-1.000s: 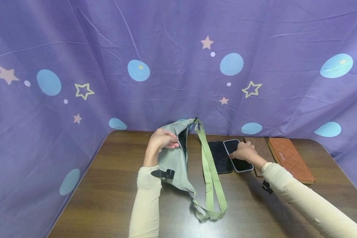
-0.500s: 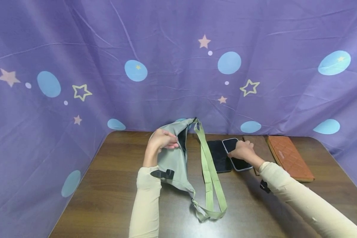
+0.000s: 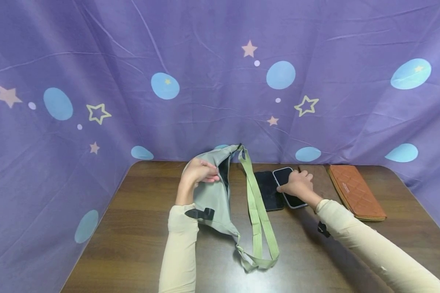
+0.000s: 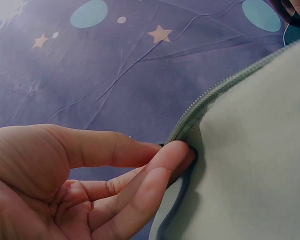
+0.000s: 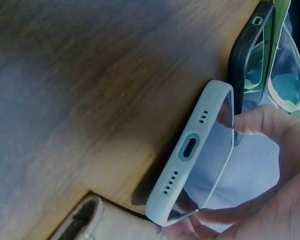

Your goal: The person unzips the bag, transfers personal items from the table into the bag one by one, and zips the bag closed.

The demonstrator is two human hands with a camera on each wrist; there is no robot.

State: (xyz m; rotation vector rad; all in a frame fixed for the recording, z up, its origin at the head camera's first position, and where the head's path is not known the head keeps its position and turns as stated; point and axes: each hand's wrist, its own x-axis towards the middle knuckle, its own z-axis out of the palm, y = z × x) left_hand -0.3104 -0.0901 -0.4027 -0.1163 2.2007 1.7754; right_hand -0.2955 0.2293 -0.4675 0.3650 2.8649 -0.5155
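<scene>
Hands (image 3: 201, 171) on bag (image 3: 213, 200) (and phone (image 3: 292, 200))

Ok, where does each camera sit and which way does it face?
Head: on the head, facing forward and down at the table; left hand, right hand and sleeves show.
Left wrist: on that wrist, facing its hand pinching the bag.
Right wrist: on that wrist, facing its hand gripping the white-cased phone.
Head and right wrist share the black phone.
</scene>
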